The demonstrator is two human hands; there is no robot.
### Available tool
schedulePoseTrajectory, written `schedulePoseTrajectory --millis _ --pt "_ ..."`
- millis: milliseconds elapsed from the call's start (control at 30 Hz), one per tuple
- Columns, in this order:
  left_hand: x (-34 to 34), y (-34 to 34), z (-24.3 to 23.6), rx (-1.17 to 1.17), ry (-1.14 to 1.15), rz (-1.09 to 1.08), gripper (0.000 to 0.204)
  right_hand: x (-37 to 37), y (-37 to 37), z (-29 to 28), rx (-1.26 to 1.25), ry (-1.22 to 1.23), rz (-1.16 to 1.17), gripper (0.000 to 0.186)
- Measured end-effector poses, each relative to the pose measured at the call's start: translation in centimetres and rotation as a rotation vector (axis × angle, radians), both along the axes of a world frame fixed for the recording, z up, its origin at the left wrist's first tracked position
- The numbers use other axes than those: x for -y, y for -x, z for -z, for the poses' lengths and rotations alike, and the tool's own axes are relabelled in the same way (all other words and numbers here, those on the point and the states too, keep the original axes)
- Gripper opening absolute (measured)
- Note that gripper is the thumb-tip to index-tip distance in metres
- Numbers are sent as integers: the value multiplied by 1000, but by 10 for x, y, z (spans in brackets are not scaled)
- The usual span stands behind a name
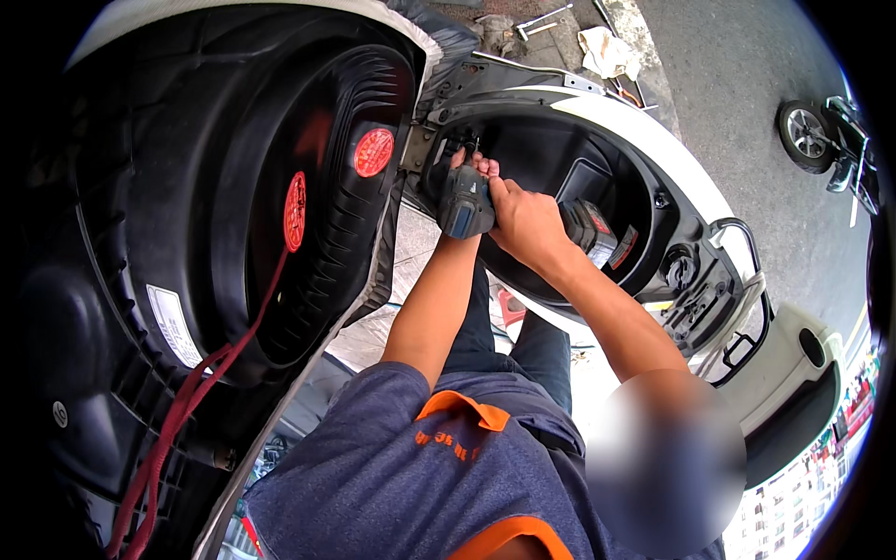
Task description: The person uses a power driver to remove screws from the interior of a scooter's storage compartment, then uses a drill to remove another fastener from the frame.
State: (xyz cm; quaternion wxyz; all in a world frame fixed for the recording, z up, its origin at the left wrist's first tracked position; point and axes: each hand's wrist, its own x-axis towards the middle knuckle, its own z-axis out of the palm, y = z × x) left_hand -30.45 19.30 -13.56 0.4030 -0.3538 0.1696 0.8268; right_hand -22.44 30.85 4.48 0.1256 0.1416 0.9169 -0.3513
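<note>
My right hand (530, 224) is wrapped round the handle of a dark grey cordless drill (467, 207). Its battery end (588, 229) sticks out past my little-finger side. The drill's front points away from me, toward the hinge end of the black storage bucket (537, 140) in a white scooter. My left hand (481, 165) is beyond the drill body, fingers curled close to its front end. The drill hides most of that hand, so what the fingers grip does not show. A small metal part (471, 145) shows just beyond them.
On the left stands the raised black seat underside (252, 187), with red round stickers and a red cord (191, 392). A fuel cap (681, 272) sits right of the bucket. Tools and a pale cloth (609, 52) lie on the far pavement; a motorcycle (821, 140) stands beyond.
</note>
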Motion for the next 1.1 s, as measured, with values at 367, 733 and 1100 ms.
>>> schedulePoseTrajectory --millis 367,733,1100 --pt "35 19 51 -129 -39 62 40 -5 48 -2 91 -26 57 37" --pt "43 11 90 -1472 815 813 41 -6 42 7 32 -52 73 32" --pt "28 21 53 -730 -33 300 40 -12 54 -5 125 -79 0 44"
